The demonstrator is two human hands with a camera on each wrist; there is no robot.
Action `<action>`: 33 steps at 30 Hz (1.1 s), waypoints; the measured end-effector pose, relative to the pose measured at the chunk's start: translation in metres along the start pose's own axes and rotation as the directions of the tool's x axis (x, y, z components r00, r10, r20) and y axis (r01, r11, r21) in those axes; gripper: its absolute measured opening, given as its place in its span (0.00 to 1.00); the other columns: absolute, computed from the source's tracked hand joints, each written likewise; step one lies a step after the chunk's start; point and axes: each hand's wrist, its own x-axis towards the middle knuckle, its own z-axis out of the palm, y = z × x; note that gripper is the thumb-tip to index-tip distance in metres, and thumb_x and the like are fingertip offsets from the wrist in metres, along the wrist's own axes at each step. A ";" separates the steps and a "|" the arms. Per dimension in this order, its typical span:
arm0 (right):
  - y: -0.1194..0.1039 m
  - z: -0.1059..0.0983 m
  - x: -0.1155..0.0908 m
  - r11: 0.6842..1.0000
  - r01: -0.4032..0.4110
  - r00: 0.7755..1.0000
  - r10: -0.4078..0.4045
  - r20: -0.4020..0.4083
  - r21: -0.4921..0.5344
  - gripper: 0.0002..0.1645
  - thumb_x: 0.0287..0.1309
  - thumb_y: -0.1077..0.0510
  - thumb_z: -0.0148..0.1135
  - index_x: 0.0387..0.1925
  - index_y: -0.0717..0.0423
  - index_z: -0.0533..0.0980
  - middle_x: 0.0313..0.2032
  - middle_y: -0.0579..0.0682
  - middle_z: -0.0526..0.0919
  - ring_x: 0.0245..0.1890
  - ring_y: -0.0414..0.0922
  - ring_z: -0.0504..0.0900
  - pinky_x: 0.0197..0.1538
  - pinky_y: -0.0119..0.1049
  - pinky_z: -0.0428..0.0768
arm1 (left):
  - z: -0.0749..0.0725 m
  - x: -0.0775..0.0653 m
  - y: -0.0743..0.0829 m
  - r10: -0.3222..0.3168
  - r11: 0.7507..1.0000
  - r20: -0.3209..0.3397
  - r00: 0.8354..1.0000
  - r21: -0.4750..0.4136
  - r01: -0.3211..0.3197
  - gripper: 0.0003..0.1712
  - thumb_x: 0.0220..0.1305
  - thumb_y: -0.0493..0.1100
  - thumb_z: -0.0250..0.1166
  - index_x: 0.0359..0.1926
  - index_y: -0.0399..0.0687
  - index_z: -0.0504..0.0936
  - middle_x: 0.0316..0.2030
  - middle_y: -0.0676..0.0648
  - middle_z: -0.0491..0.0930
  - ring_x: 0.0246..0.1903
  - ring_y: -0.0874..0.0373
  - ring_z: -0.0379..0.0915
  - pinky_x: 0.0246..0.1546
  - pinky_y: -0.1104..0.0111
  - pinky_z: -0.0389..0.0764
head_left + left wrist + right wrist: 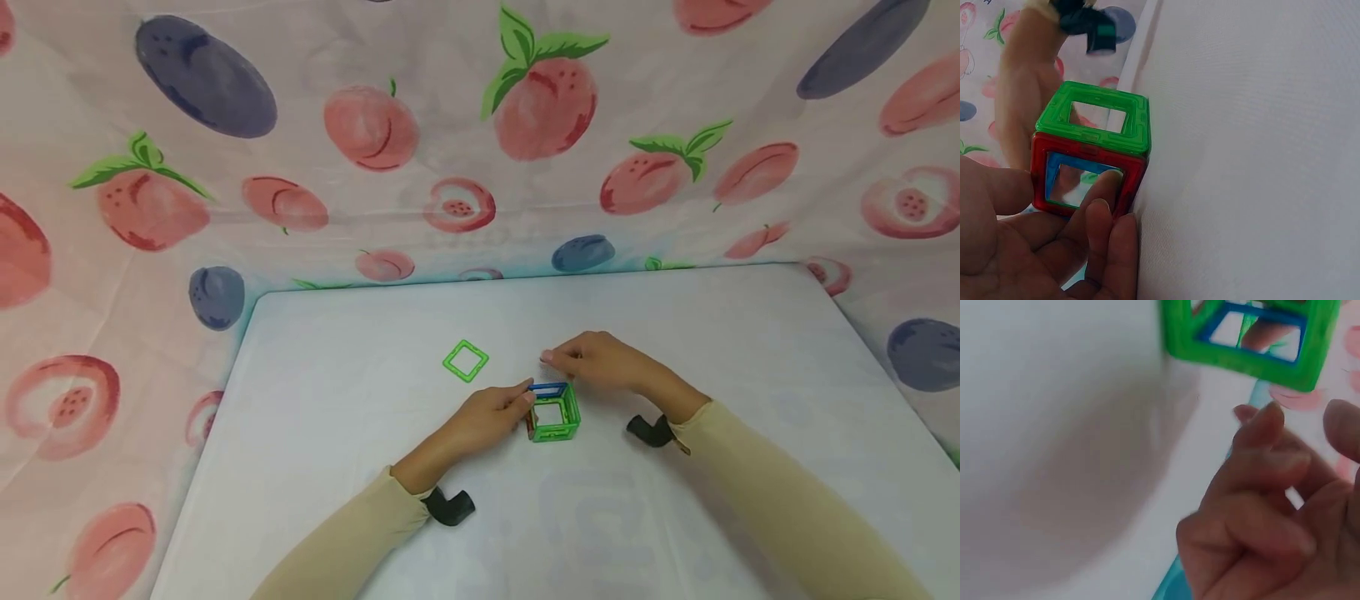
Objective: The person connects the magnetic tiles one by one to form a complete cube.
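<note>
A small cube (pixel 555 433) built of square magnetic tiles stands on the white table, with green, blue and red sides. My left hand (pixel 483 418) grips it from the left; in the left wrist view the thumb is at one edge and fingers reach across the red tile (pixel 1088 149). A green tile (pixel 1100 132) forms the adjoining face there. My right hand (pixel 600 360) hovers just behind and right of the cube, fingers loosely bent and holding nothing. In the right wrist view its fingertips (pixel 1266 419) are apart from the cube's green edge (pixel 1244 364).
A loose green square tile (pixel 452 370) lies flat on the table (pixel 337 350), behind and left of the cube. A fruit-printed cloth (pixel 420 50) hangs along the table's back and sides. A dark camera mount (pixel 450 507) sits at each wrist.
</note>
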 end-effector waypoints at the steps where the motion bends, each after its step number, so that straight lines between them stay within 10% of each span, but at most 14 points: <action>1: -0.003 -0.001 0.007 1.000 0.015 1.000 -0.015 0.015 -0.009 0.28 0.61 0.30 0.46 0.35 0.42 0.83 0.27 0.44 0.76 0.38 0.43 0.73 0.41 0.41 0.69 | 0.000 0.000 0.000 -0.001 1.000 0.003 1.000 0.001 0.001 0.30 0.71 0.61 0.43 0.69 0.56 0.62 0.26 0.54 0.70 0.31 0.59 0.66 0.35 0.66 0.67; 7: -0.020 -0.003 0.044 0.978 0.184 0.970 -0.163 0.180 -0.103 0.21 0.66 0.42 0.50 0.59 0.33 0.72 0.48 0.39 0.79 0.47 0.39 0.75 0.54 0.43 0.71 | 0.001 0.001 -0.004 0.019 1.000 0.001 1.000 0.020 -0.019 0.31 0.71 0.61 0.43 0.68 0.54 0.62 0.31 0.54 0.74 0.39 0.59 0.68 0.41 0.66 0.67; 15: -0.047 0.002 0.071 0.914 0.335 0.906 -0.245 0.346 -0.228 0.23 0.62 0.53 0.59 0.59 0.36 0.73 0.34 0.42 0.76 0.35 0.39 0.72 0.44 0.35 0.71 | 0.005 0.003 -0.007 0.048 0.999 0.005 0.999 0.019 -0.048 0.30 0.72 0.60 0.43 0.68 0.53 0.63 0.25 0.56 0.69 0.26 0.61 0.61 0.30 0.70 0.63; 21: -0.049 -0.003 0.075 0.900 0.252 0.947 -0.153 0.283 -0.357 0.07 0.51 0.52 0.70 0.34 0.42 0.80 0.28 0.43 0.76 0.30 0.41 0.71 0.37 0.34 0.71 | 0.004 0.003 -0.008 0.047 0.998 -0.002 0.999 0.041 -0.047 0.30 0.71 0.61 0.43 0.68 0.55 0.63 0.37 0.54 0.79 0.27 0.61 0.62 0.32 0.69 0.65; 33: 0.020 -0.019 0.039 0.916 0.108 0.994 -0.094 0.055 -0.385 0.13 0.47 0.45 0.71 0.18 0.43 0.77 0.20 0.41 0.73 0.25 0.40 0.69 0.30 0.35 0.67 | 0.000 -0.002 -0.006 0.023 0.999 -0.009 1.000 0.046 -0.022 0.30 0.71 0.62 0.43 0.68 0.57 0.63 0.18 0.55 0.59 0.20 0.60 0.54 0.31 0.68 0.63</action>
